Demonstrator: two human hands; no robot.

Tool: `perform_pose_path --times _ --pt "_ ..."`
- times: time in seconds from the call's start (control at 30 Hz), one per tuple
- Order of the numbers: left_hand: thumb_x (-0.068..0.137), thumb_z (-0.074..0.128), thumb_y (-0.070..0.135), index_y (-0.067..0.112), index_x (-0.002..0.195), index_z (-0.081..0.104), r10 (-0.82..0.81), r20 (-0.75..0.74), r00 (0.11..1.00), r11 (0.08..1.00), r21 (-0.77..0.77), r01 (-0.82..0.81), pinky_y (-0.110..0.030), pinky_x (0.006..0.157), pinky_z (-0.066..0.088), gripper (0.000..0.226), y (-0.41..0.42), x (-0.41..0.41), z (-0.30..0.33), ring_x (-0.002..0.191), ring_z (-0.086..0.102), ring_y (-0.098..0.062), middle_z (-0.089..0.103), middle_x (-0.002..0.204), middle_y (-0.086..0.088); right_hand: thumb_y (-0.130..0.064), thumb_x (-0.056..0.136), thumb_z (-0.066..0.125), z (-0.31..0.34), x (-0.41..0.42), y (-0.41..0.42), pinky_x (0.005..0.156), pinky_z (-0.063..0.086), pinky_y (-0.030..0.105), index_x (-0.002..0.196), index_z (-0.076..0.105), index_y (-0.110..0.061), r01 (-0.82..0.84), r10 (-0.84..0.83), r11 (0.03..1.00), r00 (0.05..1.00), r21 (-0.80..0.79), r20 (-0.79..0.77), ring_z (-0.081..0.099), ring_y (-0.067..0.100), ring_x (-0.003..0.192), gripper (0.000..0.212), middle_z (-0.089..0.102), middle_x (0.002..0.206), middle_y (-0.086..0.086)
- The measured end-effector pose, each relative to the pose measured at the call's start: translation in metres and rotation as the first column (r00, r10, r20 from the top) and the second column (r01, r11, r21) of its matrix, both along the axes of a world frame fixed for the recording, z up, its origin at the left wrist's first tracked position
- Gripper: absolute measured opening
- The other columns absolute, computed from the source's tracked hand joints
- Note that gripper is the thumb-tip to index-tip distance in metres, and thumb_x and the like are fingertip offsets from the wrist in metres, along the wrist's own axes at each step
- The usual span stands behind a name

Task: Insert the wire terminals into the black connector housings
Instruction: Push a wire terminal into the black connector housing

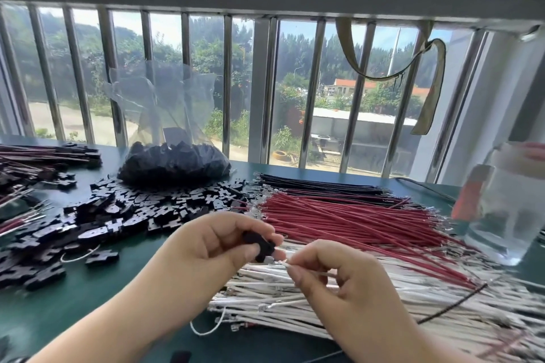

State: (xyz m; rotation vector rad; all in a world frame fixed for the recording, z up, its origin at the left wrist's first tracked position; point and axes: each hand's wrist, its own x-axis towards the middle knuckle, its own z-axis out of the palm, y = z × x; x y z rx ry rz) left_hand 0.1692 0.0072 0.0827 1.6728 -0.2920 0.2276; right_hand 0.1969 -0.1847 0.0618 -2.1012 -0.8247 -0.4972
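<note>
Black connector housing [261, 244] pinched in the left hand [206, 247], above the green table's [97, 298] near edge. Right hand [333, 274] pinches a white wire [287, 264], its tip just beside the housing, over heaped white wires [368, 312].

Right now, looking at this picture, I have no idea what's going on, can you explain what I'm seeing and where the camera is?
The camera sits on a person's head, looking down at their own two hands over a green table by a barred window. The left hand holds a black connector housing. The right hand pinches a white wire, its tip close to the housing. Loose black housings lie on the left; red wires and white wires lie on the right.
</note>
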Motion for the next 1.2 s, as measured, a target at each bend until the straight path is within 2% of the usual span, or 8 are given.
perform_pose_path --times 0.13,0.23,0.33,0.6,0.8,0.87,0.97,1.2 --pt "0.088 0.054 -0.003 0.027 0.108 0.057 0.095 -0.013 0.995 0.994 0.057 -0.094 -0.022 0.067 0.051 0.036 0.003 0.004 -0.003 0.073 0.069 -0.008 0.076 0.086 0.001 -0.038 0.081 0.064 0.001 0.0 -0.003 0.058 0.049 0.019 0.086 0.063 -0.038 0.002 -0.002 0.999 1.0 0.035 0.008 0.058 0.008 0.07 0.005 0.063 0.073 -0.021" --pt "0.087 0.058 -0.001 0.023 0.095 0.063 0.106 -0.034 0.994 0.991 0.09 -0.102 -0.015 0.062 0.048 0.025 0.005 0.005 -0.005 0.064 0.066 -0.005 0.076 0.082 0.002 -0.049 0.079 0.056 0.004 0.002 -0.006 0.064 0.051 0.024 0.087 0.063 -0.041 0.029 -0.03 1.0 0.998 0.01 0.047 0.059 0.008 0.076 0.013 0.063 0.078 -0.024" --pt "0.084 0.062 0.0 0.037 0.085 0.074 0.089 -0.02 0.996 0.99 0.11 -0.087 -0.009 0.058 0.048 0.039 0.005 0.005 -0.007 0.062 0.063 -0.004 0.075 0.081 0.002 -0.05 0.078 0.055 0.007 0.003 -0.009 0.065 0.049 0.023 0.088 0.061 -0.045 0.082 -0.074 0.994 0.99 -0.068 0.119 0.058 0.003 0.08 0.013 0.062 0.083 -0.03" --pt "0.075 0.072 -0.004 0.053 0.091 0.069 -0.094 -0.094 0.991 0.981 0.162 0.109 -0.013 0.072 0.051 0.059 0.005 0.004 -0.011 0.083 0.068 0.0 0.074 0.093 0.013 -0.047 0.073 0.06 0.005 0.006 -0.008 0.058 0.046 0.016 0.084 0.063 -0.041 0.109 -0.075 0.981 0.976 -0.157 0.206 0.055 -0.003 0.076 0.013 0.061 0.076 -0.031" --pt "0.081 0.07 0.028 0.082 0.091 0.039 -0.045 0.069 0.997 0.913 0.407 0.013 0.003 0.084 0.037 0.063 0.006 0.007 -0.008 0.101 0.052 0.023 0.055 0.104 0.046 -0.047 0.072 0.06 0.008 0.011 -0.009 0.058 0.044 0.004 0.074 0.067 -0.039 0.034 0.006 0.985 0.973 -0.168 0.233 0.056 -0.011 0.066 0.011 0.062 0.069 -0.031" --pt "0.082 0.069 0.032 0.082 0.083 0.045 -0.071 0.07 0.995 0.901 0.433 0.034 0.003 0.084 0.037 0.055 0.006 0.007 -0.005 0.1 0.051 0.025 0.056 0.101 0.047 -0.049 0.073 0.06 0.009 0.011 -0.01 0.06 0.045 0.004 0.075 0.068 -0.039 0.005 0.03 0.984 0.98 -0.177 0.197 0.058 -0.011 0.068 0.012 0.062 0.071 -0.033" --pt "0.082 0.069 0.031 0.063 0.093 0.06 -0.194 -0.027 0.981 0.909 0.37 0.19 -0.008 0.091 0.044 0.034 0.003 0.005 -0.002 0.099 0.058 0.014 0.067 0.1 0.029 -0.055 0.069 0.058 0.009 0.009 -0.009 0.064 0.046 0.005 0.081 0.068 -0.044 -0.051 0.065 0.981 0.995 -0.185 0.071 0.061 -0.008 0.073 0.019 0.064 0.076 -0.032" --pt "0.082 0.068 0.025 0.064 0.095 0.059 -0.141 -0.08 0.987 0.934 0.32 0.159 -0.003 0.077 0.044 0.043 0.016 0.004 0.0 0.093 0.063 0.009 0.068 0.1 0.027 -0.059 0.066 0.056 0.013 0.008 -0.013 0.062 0.052 0.018 0.083 0.066 -0.046 -0.067 0.068 0.992 0.998 -0.108 0.0 0.064 0.006 0.071 0.024 0.067 0.073 -0.024"
